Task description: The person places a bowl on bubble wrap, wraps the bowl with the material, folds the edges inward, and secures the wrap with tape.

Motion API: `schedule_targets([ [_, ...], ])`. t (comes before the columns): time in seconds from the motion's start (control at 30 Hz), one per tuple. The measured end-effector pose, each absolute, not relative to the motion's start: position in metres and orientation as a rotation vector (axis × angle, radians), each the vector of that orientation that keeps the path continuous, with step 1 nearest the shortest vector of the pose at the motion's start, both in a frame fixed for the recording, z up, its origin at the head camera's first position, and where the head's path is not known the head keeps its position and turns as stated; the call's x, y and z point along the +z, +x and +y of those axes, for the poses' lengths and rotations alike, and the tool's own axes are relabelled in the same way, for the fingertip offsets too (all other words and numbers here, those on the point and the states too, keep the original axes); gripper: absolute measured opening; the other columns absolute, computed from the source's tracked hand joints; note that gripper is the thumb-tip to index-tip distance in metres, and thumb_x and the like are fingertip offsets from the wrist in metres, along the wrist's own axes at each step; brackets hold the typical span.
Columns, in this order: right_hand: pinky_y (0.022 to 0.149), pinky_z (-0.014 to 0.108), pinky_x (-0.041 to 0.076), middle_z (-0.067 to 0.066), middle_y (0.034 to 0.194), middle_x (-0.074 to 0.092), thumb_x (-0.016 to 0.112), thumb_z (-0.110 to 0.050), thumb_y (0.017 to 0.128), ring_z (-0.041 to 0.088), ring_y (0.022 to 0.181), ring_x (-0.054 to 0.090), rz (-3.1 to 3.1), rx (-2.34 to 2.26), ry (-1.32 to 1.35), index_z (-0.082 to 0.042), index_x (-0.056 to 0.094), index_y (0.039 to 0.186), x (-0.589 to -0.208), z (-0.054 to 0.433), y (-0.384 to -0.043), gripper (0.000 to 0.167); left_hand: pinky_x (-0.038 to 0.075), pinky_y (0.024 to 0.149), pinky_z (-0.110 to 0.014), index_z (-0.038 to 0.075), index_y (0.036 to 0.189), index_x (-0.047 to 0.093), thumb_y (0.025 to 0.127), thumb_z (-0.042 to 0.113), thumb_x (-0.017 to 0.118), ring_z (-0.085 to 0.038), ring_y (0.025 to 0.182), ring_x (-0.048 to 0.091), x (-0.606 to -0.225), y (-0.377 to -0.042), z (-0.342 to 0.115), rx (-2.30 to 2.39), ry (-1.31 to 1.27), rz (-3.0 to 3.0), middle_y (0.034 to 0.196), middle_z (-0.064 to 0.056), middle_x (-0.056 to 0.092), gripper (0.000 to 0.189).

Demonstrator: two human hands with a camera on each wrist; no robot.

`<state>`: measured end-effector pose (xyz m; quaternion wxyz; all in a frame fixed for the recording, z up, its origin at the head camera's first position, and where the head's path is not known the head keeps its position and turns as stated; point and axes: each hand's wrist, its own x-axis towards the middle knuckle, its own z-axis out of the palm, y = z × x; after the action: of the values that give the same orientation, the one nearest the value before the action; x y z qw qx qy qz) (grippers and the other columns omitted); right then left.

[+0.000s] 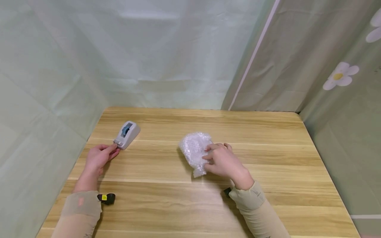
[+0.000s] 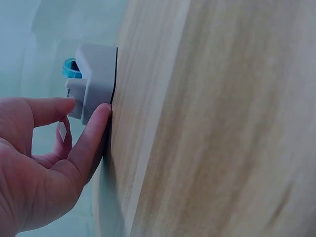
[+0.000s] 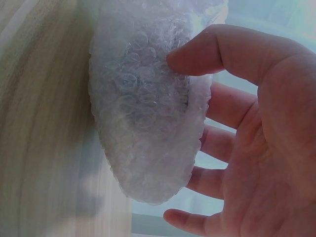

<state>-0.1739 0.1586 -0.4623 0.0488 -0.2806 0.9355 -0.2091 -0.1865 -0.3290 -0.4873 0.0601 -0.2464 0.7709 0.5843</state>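
Note:
On the left part of the table stands a grey tape dispenser [image 1: 128,135] with a teal roll core [image 2: 72,68]. My left hand [image 1: 99,158] grips its front end, one fingertip [image 2: 69,104] at the cutter and another low on the side near the table. A small pale strip [image 2: 62,130] shows between the fingers in the left wrist view. Near the middle, my right hand [image 1: 221,159] holds a bundle of clear bubble wrap [image 1: 193,148]. In the right wrist view the thumb [image 3: 195,54] presses its face, while the other fingers go behind its edge; the bundle's contents are hidden.
The wood-grain table [image 1: 166,205] ends at a back edge close to a pale curtain [image 1: 166,66]. A flower-patterned curtain [image 1: 342,115] hangs at the right. Dark devices, one with a yellow label [image 1: 107,198], sit at both wrists.

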Motion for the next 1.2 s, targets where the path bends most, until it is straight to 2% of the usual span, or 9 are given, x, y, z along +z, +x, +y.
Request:
schedule_targets([
  [1.2, 0.112, 0.075, 0.031, 0.003, 0.136, 0.069, 0.076, -0.026, 0.084, 0.035, 0.131, 0.060, 2.845, -0.640, -0.847, -0.019, 0.087, 0.112, -0.4643, 0.1591, -0.1748, 0.031, 0.060, 0.087, -0.024, -0.010, 0.139, 0.048, 0.110, 0.027, 0.062, -0.001, 0.088, 0.073, -0.4878, -0.1869, -0.3309, 1.782, -0.765, 2.303, 0.150, -0.032, 0.044, 0.050],
])
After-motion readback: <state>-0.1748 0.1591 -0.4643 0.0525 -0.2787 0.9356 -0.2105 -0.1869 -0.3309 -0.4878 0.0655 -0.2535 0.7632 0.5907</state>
